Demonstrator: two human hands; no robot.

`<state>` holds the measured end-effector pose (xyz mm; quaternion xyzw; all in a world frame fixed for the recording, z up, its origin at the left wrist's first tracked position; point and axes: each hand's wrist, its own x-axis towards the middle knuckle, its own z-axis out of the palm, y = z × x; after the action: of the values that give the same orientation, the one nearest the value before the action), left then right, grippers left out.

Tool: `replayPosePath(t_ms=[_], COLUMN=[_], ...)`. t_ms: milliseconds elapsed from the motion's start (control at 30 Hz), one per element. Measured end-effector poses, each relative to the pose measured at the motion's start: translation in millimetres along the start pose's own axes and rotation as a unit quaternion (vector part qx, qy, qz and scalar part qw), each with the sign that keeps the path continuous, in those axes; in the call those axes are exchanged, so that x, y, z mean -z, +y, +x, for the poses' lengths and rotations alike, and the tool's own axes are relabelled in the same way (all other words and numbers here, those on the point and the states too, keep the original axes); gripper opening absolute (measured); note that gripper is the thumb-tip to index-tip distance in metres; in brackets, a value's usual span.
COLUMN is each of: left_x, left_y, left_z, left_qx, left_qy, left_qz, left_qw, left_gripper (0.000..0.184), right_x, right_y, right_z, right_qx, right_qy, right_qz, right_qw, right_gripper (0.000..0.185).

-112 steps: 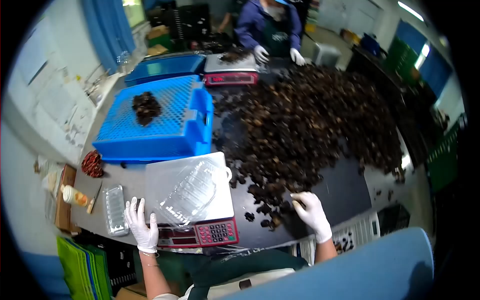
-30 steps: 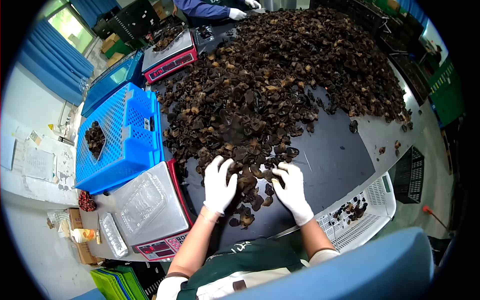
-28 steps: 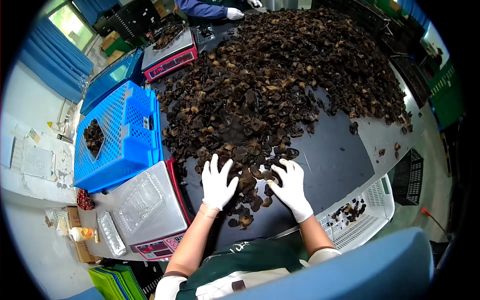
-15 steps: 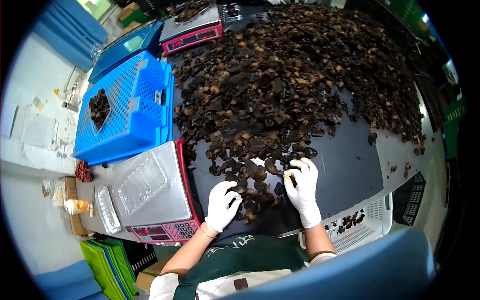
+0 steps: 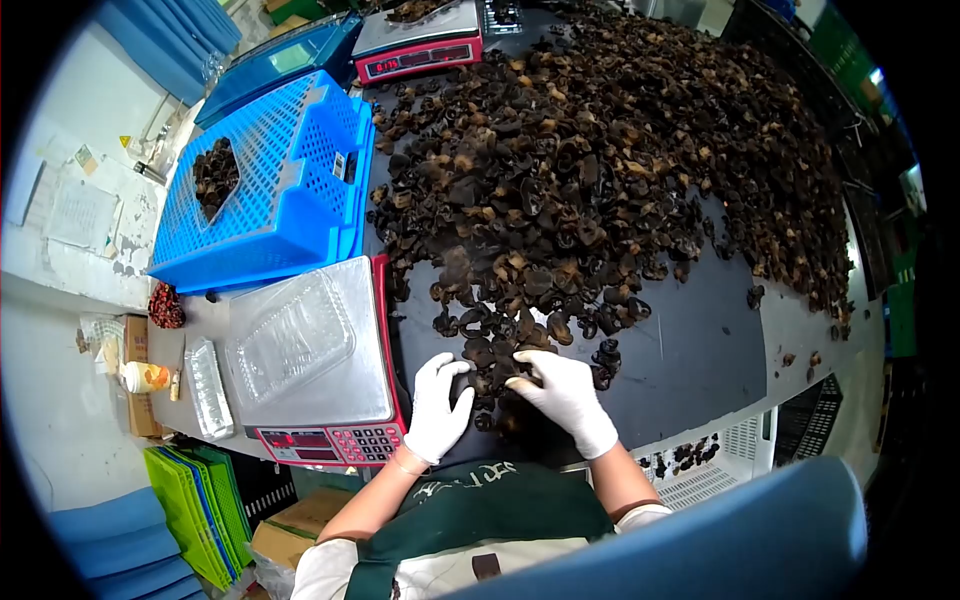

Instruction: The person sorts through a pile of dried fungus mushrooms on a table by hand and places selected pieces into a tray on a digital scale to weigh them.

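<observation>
Both my hands wear white gloves at the near edge of the dark table. My left hand (image 5: 440, 408) is on the left of a small cluster of black wood ear mushrooms (image 5: 490, 352), its fingers curved and its thumb apart. My right hand (image 5: 567, 402) faces it from the right, thumb and fingers apart, fingertips at the cluster's edge. No piece is visibly gripped in either hand, though some mushrooms lie between them. Beyond spreads the large heap of wood ear mushrooms (image 5: 600, 170).
On my left, a scale (image 5: 375, 350) carries a clear plastic tray (image 5: 292, 340). Behind it, an upturned blue crate (image 5: 300, 200) has mushrooms on top. Another scale (image 5: 420, 50) stands at the back. A white basket (image 5: 735, 465) sits below the table edge at right.
My right hand has moved left and down, closer to my left hand. The mushrooms between the hands are gathered into a narrower cluster. The camera view has shifted slightly.
</observation>
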<state>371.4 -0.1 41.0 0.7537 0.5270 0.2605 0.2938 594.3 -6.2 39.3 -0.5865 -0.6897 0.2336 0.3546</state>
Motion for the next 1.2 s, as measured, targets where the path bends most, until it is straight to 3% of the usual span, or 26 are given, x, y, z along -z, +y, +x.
replayPosePath(t_ms=[100,133,200,267,333,367,400,433,467,500,567,600,633,700,733,767,833,900,967,1033,1067,1100,1167,1200], left_x=[4.4,6.6,6.2,4.3,1.4,0.3,0.3,-3.1,-5.9,-8.5,-14.7,-20.7,-27.0,-40.1,-42.5,-51.8,-53.3,-43.0,-28.7,-7.2,0.5,11.3,20.3,18.5], left_y=[6.1,6.8,3.8,-0.8,-6.0,-6.7,-4.7,-8.3,-13.2,-17.0,-21.2,-24.4,-27.4,-30.4,-27.4,-24.7,-24.8,3.3,1.5,8.1,14.6,22.0,30.9,26.1], left_z=[-7.7,-11.8,-18.8,-21.8,-20.0,-17.6,-12.7,-8.4,-1.1,8.0,31.6,45.8,58.0,74.9,79.2,73.0,63.2,44.4,28.2,14.1,2.8,-6.7,-26.0,-36.5], left_qx=[0.007,0.014,0.028,0.054,0.054,0.052,0.056,0.049,0.045,0.04,0.07,0.087,0.103,0.132,0.147,0.088,-0.096,-0.112,-0.102,-0.109,-0.079,-0.06,0.017,0.048], left_qy=[-0.02,-0.052,-0.058,-0.055,-0.037,-0.027,-0.021,-0.01,0.012,0.032,0.064,0.077,0.09,0.07,-0.009,0.013,-0.034,-0.045,-0.098,-0.065,-0.037,-0.046,-0.104,-0.163], left_qz=[0.035,0.055,0.045,0.022,0.021,0.02,0.024,0.04,0.057,0.074,0.061,0.061,0.062,0.087,0.131,0.129,0.004,-0.034,-0.04,-0.069,-0.061,-0.024,0.039,0.083], left_qw=[0.999,0.997,0.997,0.997,0.998,0.998,0.998,0.998,0.997,0.996,0.994,0.991,0.989,0.985,0.98,0.988,0.995,0.992,0.989,0.989,0.994,0.997,0.994,0.982], left_gripper=[0.056,0.068,0.069,0.069,0.068,0.067,0.067,0.066,0.066,0.066,0.071,0.072,0.073,0.071,0.07,0.058,0.041,0.027,0.026,0.029,0.039,0.064,0.097,0.119], right_x=[-12.3,-9.6,10.3,46.5,81.4,97.9,109.1,120.2,140.1,146.2,146.8,138.9,124.4,79.2,60.0,44.4,27.8,11.3,10.0,21.2,30.6,37.2,40.4,37.4], right_y=[1.4,2.6,2.8,11.2,30.1,52.4,73.0,94.1,88.7,93.6,79.7,85.2,95.0,93.6,91.2,84.8,32.1,21.6,12.1,15.0,10.7,8.7,15.2,15.9], right_z=[2.1,1.6,-0.2,-7.6,-32.0,-52.6,-62.6,-72.8,-79.9,-90.1,-78.4,-73.7,-68.8,-41.8,-37.8,-32.5,-19.8,-28.4,-35.8,-45.7,-50.7,-57.0,-73.6,-81.2], right_qx=[0.017,-0.004,-0.104,-0.209,-0.226,-0.155,0.048,0.236,0.254,0.255,0.111,-0.006,-0.124,-0.256,-0.16,-0.057,-0.022,0.036,0.083,0.091,0.079,0.067,0.035,0.012], right_qy=[-0.079,-0.061,-0.044,-0.048,0.059,0.089,0.077,-0.006,0.007,0.056,0.151,0.227,0.29,0.273,0.247,0.208,0.163,0.068,0.015,-0.039,-0.019,0.001,-0.007,-0.022], right_qz=[-0.109,-0.077,0.005,0.182,0.314,0.62,0.73,0.816,0.831,0.828,0.794,0.659,0.489,0.156,-0.033,-0.222,-0.187,-0.052,0.039,0.107,0.081,0.055,-0.058,-0.078], right_qw=[0.991,0.995,0.994,0.959,0.92,0.764,0.677,0.527,0.494,0.495,0.579,0.717,0.813,0.914,0.955,0.951,0.968,0.996,0.996,0.989,0.993,0.996,0.998,0.997], right_gripper=[0.029,0.027,0.022,0.025,0.016,0.009,0.028,0.05,0.054,0.057,0.057,0.055,0.052,0.036,0.032,0.032,0.038,0.036,0.038,0.046,0.053,0.06,0.095,0.101])
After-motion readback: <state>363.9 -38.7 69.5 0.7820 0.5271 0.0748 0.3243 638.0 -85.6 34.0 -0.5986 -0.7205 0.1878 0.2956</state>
